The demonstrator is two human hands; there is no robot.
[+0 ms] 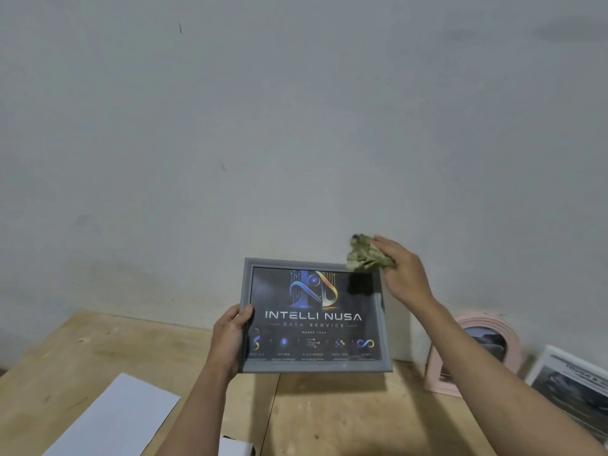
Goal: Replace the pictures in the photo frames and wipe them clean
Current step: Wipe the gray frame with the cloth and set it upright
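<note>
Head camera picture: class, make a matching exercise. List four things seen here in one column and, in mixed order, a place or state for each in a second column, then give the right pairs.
Things:
1. grey photo frame
2. crumpled cloth
3. pink frame
4. white paper sheet

Places or states:
A. lying flat on the table's near left part
B. held up by the left hand at its left edge
C. standing on the table by the wall, to the right
D. bunched in the right hand at a frame's top right corner

Pairs: 1-B, 2-D, 3-C, 4-A
</note>
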